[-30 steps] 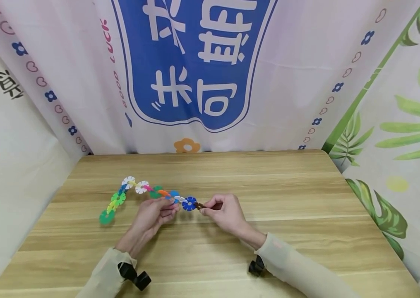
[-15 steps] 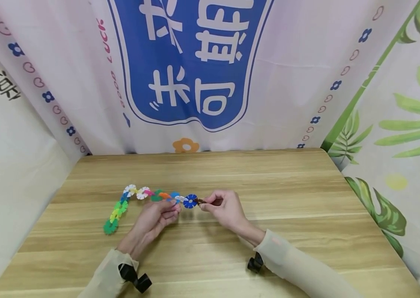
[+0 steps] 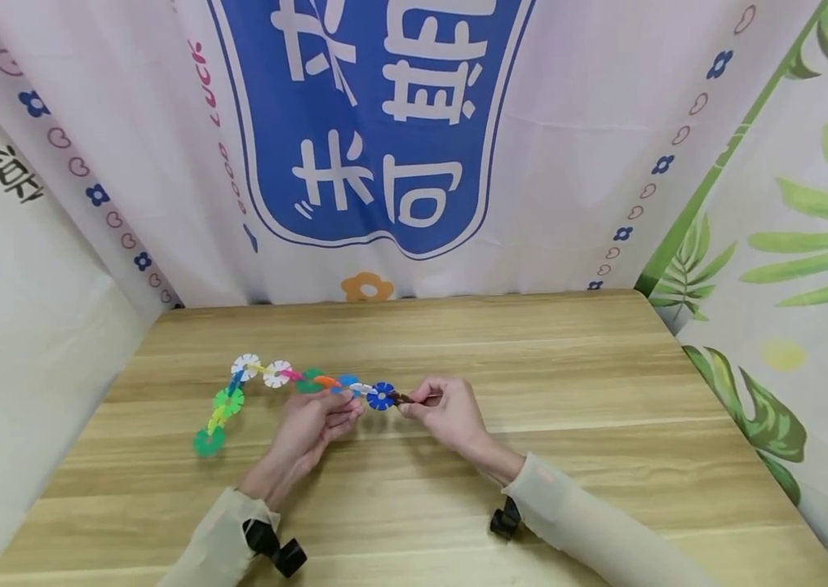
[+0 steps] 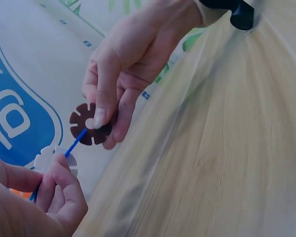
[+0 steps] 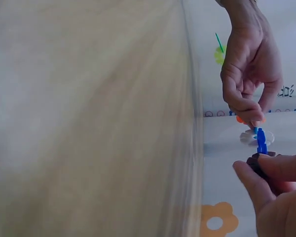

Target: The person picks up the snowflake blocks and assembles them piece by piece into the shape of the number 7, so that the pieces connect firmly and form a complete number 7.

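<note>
A chain of notched plastic snowflake discs stretches between and beyond my hands, its discs slotted into one another at angles. In the head view my left hand (image 3: 314,424) pinches it near a light blue disc (image 3: 347,381) and a white one. The thumb and fingers of my right hand (image 3: 450,416) pinch the brown disc (image 4: 81,121) at the right end. Slotted into that is a dark blue disc (image 3: 380,396), seen edge-on in both wrist views. Left of my left hand, the chain bends toward me at a white disc (image 3: 245,367) and ends in a green disc (image 3: 209,441).
The wood-grain table (image 3: 568,359) spreads under both hands, with its far edge against a printed curtain (image 3: 560,187). Leaf-patterned cloth (image 3: 773,326) hangs at the right. A black camera mount (image 3: 277,550) is strapped to the left wrist, another (image 3: 505,519) to the right.
The chain's free left end swung toward me, then partly back and slightly left. Both hands keep their pinch and have shifted a little to the right.
</note>
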A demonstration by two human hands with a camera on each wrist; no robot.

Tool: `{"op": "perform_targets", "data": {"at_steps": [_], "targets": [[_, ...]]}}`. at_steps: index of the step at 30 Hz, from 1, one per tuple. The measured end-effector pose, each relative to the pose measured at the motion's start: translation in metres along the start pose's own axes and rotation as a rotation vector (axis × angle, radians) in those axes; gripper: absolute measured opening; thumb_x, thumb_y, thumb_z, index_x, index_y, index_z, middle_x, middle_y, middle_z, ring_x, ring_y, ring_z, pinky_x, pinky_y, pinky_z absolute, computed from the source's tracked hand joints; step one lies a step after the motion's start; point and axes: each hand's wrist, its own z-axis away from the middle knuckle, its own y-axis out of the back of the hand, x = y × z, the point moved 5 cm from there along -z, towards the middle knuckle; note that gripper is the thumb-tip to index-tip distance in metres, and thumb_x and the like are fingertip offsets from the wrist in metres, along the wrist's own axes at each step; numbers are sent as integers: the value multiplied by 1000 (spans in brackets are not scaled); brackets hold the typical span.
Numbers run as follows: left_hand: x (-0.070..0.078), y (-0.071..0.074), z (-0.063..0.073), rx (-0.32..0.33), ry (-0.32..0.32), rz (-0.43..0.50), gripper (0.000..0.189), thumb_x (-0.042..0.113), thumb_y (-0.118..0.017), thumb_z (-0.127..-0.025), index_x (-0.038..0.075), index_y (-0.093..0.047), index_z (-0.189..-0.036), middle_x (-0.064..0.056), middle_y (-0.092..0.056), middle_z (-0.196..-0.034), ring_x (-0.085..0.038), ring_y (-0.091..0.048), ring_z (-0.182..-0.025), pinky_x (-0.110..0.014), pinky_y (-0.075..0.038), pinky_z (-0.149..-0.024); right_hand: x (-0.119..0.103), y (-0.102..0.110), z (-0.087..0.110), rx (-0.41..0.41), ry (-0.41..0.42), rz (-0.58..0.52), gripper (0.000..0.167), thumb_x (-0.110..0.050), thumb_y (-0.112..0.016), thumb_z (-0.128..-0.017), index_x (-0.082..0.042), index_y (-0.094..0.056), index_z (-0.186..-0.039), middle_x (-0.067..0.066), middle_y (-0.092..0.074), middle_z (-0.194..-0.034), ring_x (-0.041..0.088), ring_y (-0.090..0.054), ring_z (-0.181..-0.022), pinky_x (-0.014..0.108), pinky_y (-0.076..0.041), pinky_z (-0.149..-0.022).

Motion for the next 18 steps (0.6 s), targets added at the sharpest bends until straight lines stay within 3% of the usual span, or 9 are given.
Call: {"op": "perform_targets", "data": {"at_steps": [9,12,15,18], "targets": [[5,5,2,31,11,-86,28,4,-62,-103,-10,-60,-127,-3,-79,-89,-12,-78,-82,-27,-67,-87,-5,5,-1,-66,53,182,12,-3,-86,-83,-7,-75,-79,6,-77,-82,14,-70,-71,21,-62,-62],[8,5,2,8,8,-121,28,4,-62,-103,-10,-60,-126,-4,-79,-91,-13,-77,-82,-27,-67,-87,-6,6,-2,-173,70,204,10,-6,-85,-84,-7,-75,-83,6,-77,-84,11,-67,-71,20,-61,-64],[7,4,3,-29,21,-166,25,4,-63,-102,-9,-62,-123,-7,-79,-92,-14,-76,-81,-27,-67,-84,-7,9,-3,-333,58,233,10,-16,-85,-88,-10,-78,-91,4,-78,-91,11,-70,-80,22,-62,-74],[4,1,4,-79,38,-216,21,4,-65,-101,-9,-65,-117,-9,-78,-90,-14,-76,-79,-27,-68,-80,-6,14,-8,-432,18,214,17,-27,-80,-94,-11,-78,-100,11,-79,-101,22,-74,-91,30,-66,-85]]}}
